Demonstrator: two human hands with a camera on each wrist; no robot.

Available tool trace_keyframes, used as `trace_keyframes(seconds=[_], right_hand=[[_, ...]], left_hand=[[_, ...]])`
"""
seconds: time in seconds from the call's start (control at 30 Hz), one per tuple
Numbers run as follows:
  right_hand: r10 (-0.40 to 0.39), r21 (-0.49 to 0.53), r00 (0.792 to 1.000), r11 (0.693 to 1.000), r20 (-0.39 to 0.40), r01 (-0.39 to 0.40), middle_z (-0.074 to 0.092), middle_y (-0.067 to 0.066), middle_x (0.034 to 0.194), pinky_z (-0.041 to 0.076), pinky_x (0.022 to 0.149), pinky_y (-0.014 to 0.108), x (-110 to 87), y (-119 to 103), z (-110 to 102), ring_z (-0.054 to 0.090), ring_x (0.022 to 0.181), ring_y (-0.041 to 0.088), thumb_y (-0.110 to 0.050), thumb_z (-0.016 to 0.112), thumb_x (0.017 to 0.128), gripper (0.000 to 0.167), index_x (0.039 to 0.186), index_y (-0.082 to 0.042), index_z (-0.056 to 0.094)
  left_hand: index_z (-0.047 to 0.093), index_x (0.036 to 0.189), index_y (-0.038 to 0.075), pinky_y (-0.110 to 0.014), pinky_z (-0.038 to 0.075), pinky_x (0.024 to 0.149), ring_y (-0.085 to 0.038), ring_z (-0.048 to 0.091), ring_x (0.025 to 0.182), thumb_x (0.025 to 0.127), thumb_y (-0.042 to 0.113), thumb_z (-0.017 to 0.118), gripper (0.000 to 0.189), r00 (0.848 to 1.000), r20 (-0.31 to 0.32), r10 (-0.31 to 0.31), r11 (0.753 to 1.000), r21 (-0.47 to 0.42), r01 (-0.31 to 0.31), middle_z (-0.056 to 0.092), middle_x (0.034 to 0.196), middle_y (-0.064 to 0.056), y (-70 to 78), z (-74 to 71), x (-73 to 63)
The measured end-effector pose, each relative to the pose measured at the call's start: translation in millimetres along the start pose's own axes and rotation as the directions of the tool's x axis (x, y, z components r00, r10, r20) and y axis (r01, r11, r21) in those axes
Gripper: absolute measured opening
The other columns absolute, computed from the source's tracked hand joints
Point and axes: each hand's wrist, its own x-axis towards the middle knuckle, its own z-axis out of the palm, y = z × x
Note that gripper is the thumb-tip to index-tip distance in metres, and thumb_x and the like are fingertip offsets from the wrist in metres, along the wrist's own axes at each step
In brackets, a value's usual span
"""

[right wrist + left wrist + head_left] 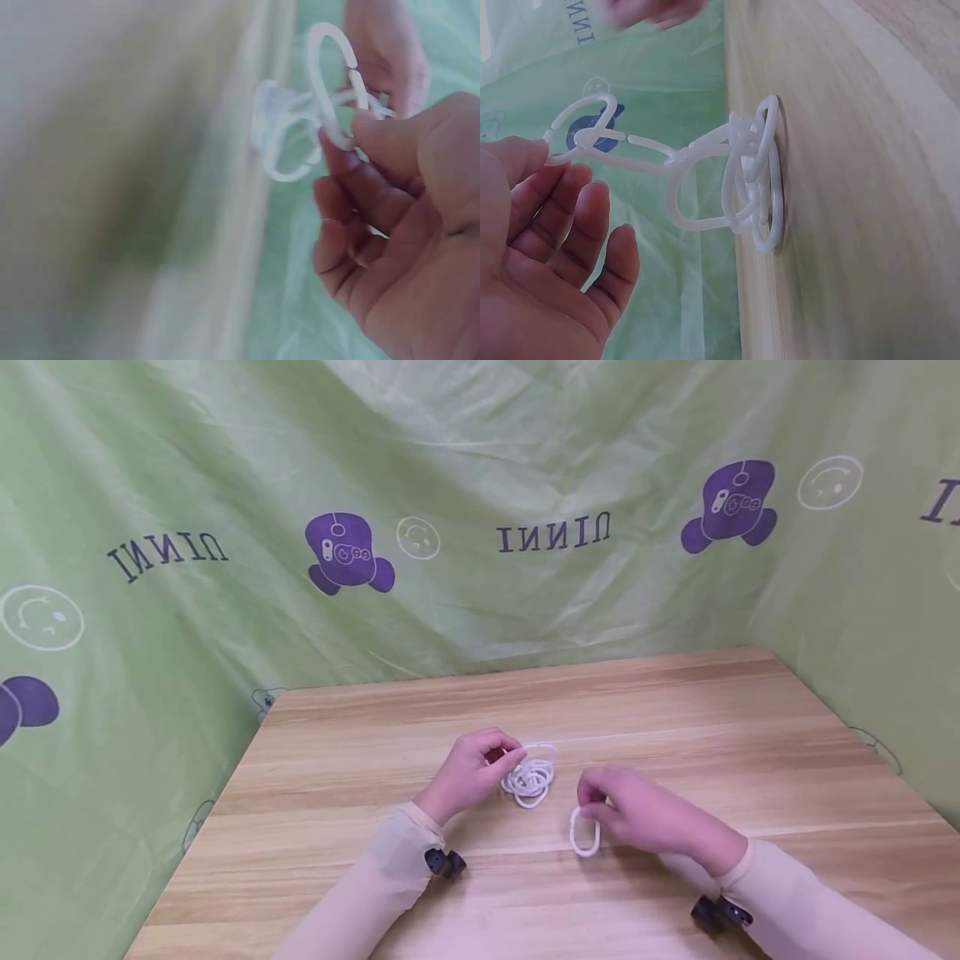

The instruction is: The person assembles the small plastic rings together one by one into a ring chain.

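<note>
My left hand [474,770] pinches a white plastic C-shaped ring [613,109] between thumb and forefinger, its other fingers loosely bent. That ring is linked to further white rings, which run down to a pile of linked rings [774,202] on the table. The head view has this pile [530,804] just right of the left fingertips. Held between the thumb and forefinger of my right hand [652,812] is a separate white ring [587,853], raised over the table. A small gap shows in this ring [313,67] in the right wrist view.
The wood-grain table [360,752] spreads around both hands. Green printed cloth [465,618] hangs behind it and along both sides. A small black device [446,863] sits at the left wrist and another black device [720,915] at the right.
</note>
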Motion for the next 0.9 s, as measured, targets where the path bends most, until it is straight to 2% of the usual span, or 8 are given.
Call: trace_keyframes(seconds=[0.13,0.3,0.57,0.8,0.9], right_hand=[[-0.014,0.036,0.991,0.999,-0.132,0.019,0.058,-0.011,0.080,0.049,0.068,0.028,10.9,-6,-13,0.055,0.075,0.006,-0.011,0.068,0.092,0.011,0.088,-0.018,0.062],[-0.032,0.023,0.963,0.999,-0.269,0.040,0.058,-0.012,0.079,0.046,0.062,0.027,18.5,-13,-24,0.053,0.073,0.007,-0.009,0.072,0.089,0.009,0.089,-0.017,0.067],[0.033,0.015,0.949,0.999,-0.315,-0.030,0.059,-0.009,0.081,0.044,0.059,0.026,21.0,-19,-30,0.052,0.072,0.009,-0.012,0.073,0.089,0.007,0.091,-0.017,0.069],[0.017,0.016,0.928,1.000,-0.371,-0.012,0.061,-0.008,0.083,0.047,0.063,0.027,22.8,-19,-32,0.056,0.075,0.008,-0.009,0.073,0.088,0.008,0.092,-0.015,0.070],[0.013,0.018,0.915,1.000,-0.403,-0.006,0.063,-0.008,0.082,0.048,0.063,0.027,23.5,-20,-36,0.056,0.074,0.009,-0.008,0.072,0.088,0.008,0.093,-0.014,0.070]], left_hand=[[0.072,0.092,0.008,-0.030,0.050,0.062,-0.024,0.058,0.071,0.093,0.014,0.068,0.007,1.000,0.013,-0.004,1.000,-0.006,0.004,0.063,0.081,0.006,3.0,1.6,-0.1],[0.073,0.093,0.007,-0.035,0.052,0.062,-0.023,0.059,0.071,0.093,0.013,0.069,0.008,0.999,0.046,0.028,1.000,-0.016,-0.027,0.063,0.081,0.005,7.6,5.1,-0.7],[0.072,0.093,0.006,-0.030,0.052,0.061,-0.015,0.058,0.069,0.093,0.012,0.068,0.008,0.986,0.106,0.129,0.992,-0.016,-0.128,0.063,0.082,0.004,19.7,7.9,-0.4],[0.072,0.096,0.008,-0.022,0.050,0.064,-0.005,0.055,0.072,0.095,0.013,0.066,0.008,0.971,0.145,0.190,0.981,0.014,-0.194,0.063,0.084,0.005,25.6,9.8,-1.6],[0.072,0.099,0.007,-0.022,0.050,0.064,-0.005,0.055,0.073,0.096,0.014,0.065,0.010,0.970,0.145,0.197,0.979,0.023,-0.203,0.064,0.086,0.005,26.3,10.4,-1.8]])
